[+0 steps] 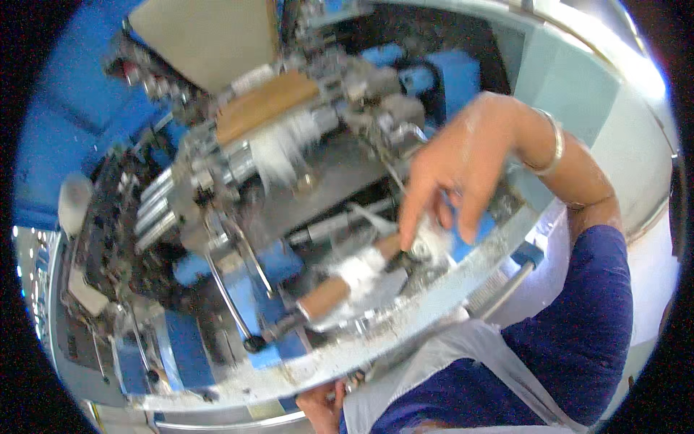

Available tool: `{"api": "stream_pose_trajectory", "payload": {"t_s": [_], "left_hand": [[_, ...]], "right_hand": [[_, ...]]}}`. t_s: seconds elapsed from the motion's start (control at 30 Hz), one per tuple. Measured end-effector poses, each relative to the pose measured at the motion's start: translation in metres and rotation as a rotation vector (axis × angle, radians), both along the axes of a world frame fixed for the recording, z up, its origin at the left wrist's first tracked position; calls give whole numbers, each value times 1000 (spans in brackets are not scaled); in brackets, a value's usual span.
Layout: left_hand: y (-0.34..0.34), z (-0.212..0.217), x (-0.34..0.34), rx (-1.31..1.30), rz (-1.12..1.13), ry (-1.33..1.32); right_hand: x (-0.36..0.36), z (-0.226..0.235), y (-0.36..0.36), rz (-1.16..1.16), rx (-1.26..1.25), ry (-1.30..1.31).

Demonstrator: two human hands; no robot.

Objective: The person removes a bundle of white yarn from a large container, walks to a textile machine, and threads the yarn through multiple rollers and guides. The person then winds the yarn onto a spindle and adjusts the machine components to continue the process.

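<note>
My right hand (pixel 463 170) reaches over the machine from the right, its fingers pointing down and apart. A fingertip is at or just above the end of a brown roller (pixel 325 296) with white fibre (pixel 360 266) wrapped round its middle. Close to these fingers is a round pale end piece (pixel 421 249), smeared by motion. Low in the view, my left hand (pixel 322 406) is below the machine's front edge with fingers curled. A small metallic piece (pixel 354 380) is at its fingertips; what exactly the hand grips is unclear.
Metal rollers (pixel 155 217) and a brown cover (pixel 266 107) stand beyond the grey plate (pixel 336 177), with white fibre hanging between. A black-knobbed lever (pixel 253 343) juts toward me. The machine's pale front rail (pixel 426 307) curves between my hands. Blue parts (pixel 455 76) sit at the back right.
</note>
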State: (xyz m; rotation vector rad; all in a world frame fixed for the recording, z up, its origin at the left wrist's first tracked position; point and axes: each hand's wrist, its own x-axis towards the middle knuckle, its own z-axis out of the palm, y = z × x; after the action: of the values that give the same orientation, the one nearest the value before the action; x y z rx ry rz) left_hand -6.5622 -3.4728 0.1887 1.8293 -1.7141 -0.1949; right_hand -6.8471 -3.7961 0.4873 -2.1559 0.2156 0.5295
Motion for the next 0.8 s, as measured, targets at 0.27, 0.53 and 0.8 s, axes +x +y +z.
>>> {"api": "stream_pose_trajectory", "payload": {"t_s": [0.27,0.53,0.8], "left_hand": [[-3,3,-10,-85,70,67],[1,5,-16,104,142,27],[3,2,-18,59,168,180]], "right_hand": [[11,-54,47,-189,-671,-398],[90,-153,47,-180,-617,-351],[81,-107,55,-615,-303,-820]]}}
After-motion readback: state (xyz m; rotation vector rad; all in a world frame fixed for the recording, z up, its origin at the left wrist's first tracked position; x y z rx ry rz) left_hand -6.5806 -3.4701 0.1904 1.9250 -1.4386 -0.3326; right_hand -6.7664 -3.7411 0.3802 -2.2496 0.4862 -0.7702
